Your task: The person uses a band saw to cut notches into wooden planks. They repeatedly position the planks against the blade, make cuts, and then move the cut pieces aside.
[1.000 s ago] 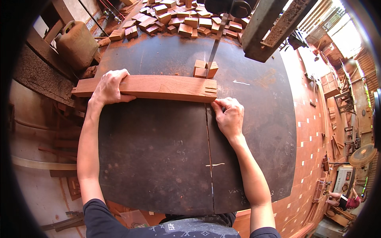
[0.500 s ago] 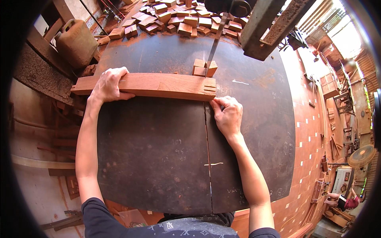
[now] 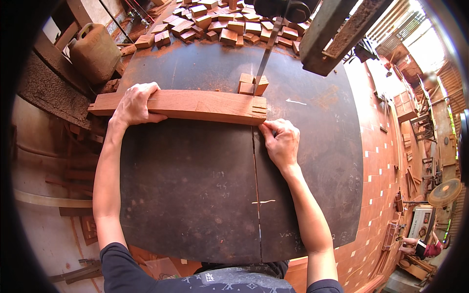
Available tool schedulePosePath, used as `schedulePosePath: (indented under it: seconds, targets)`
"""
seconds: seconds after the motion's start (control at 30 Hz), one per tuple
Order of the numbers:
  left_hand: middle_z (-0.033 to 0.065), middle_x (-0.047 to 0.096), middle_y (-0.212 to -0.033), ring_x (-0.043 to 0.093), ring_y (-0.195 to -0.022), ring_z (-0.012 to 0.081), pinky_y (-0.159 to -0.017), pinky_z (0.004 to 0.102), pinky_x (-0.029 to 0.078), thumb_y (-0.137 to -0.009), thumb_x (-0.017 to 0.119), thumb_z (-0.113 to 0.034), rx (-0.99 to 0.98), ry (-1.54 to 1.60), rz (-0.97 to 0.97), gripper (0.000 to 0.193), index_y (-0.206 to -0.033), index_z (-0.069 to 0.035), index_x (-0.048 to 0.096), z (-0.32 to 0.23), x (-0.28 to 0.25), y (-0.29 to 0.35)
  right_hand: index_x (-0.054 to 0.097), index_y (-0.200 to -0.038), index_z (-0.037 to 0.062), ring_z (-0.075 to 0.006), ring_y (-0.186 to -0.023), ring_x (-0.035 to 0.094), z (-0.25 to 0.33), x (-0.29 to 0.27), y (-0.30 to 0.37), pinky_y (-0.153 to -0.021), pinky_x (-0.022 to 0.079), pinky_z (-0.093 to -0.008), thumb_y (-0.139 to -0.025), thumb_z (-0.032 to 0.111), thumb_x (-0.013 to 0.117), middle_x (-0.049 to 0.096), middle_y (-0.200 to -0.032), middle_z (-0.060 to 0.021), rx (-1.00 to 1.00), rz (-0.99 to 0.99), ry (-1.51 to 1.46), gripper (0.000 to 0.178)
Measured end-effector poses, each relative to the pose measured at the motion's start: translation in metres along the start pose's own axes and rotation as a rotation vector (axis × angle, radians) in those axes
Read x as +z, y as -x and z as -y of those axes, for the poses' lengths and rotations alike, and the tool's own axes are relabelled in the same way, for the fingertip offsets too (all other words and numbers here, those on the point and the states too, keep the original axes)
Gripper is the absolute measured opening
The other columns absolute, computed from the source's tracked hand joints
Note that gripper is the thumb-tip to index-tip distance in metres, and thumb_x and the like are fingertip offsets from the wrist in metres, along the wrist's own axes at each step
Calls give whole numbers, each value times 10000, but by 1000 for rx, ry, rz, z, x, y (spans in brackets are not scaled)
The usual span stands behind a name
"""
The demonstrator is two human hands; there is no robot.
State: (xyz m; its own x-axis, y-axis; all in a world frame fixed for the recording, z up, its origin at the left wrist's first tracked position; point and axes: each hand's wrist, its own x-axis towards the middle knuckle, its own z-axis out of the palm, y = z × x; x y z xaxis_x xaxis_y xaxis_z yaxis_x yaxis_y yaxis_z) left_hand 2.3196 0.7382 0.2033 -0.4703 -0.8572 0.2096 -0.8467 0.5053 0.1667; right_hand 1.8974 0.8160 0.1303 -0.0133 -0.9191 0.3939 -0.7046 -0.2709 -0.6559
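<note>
Left hand (image 3: 134, 105) grips the beam (image 3: 195, 105) at nine o'clock; right hand (image 3: 282, 139) pinches its four o'clock corner. Slots (image 3: 260, 108) are cut at three o'clock; wood (image 3: 259, 111) between remains.

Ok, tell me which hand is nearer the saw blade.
Right: the right hand is at the right end of the wooden beam, nearside of the saw blade; the left hand grips it far to the blade's left.
</note>
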Motion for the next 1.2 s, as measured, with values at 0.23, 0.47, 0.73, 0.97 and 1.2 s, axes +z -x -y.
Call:
schedulePosePath:
  seconds: [0.23, 0.47, 0.73, 0.97, 1.2]
  targets:
    - [189, 729, -957, 709, -936, 440, -839, 504, 570, -626, 1029, -313, 11, -9, -5, 619, -1017, -47, 628, 0, 0, 0, 852, -979, 42, -365, -896, 731, 0, 2, 2, -840, 571, -462, -901, 143, 847, 791, -936, -149, -10, -24, -11, 127]
    - [150, 703, -915, 697, -906, 416, -842, 494, 560, -595, 1039, -337, 14, 17, -17, 631, -991, -71, 626, 5, 3, -1, 848, -997, 39, -354, -891, 734, -1, 4, 0, -839, 576, -440, -897, 142, 855, 788, -932, -160, -45, -46, 38, 144]
    - [159, 699, -930, 703, -927, 415, -855, 492, 567, -590, 1036, -330, 16, 18, -13, 633, -987, -60, 624, 5, 5, -6, 856, -1011, 45, -349, -913, 739, 0, 3, -2, -851, 581, -443, -923, 170, 838, 795, -949, -148, 7, -36, 51, 154]
    - [152, 726, -944, 713, -935, 414, -870, 495, 578, -625, 1025, -361, 13, 18, 1, 608, -998, -63, 648, 2, 2, -5, 859, -1005, 75, -344, -958, 716, -3, 4, 1, -894, 567, -467, -930, 179, 828, 775, -941, -119, 6, -31, 65, 132]
    - [165, 734, -967, 712, -945, 416, -881, 498, 579, -632, 1021, -359, -10, 22, 26, 612, -1013, -59, 647, 3, -1, -3, 864, -1001, 76, -342, -940, 711, -2, 3, 2, -862, 560, -464, -916, 185, 840, 770, -934, -117, 0, 14, 44, 141]
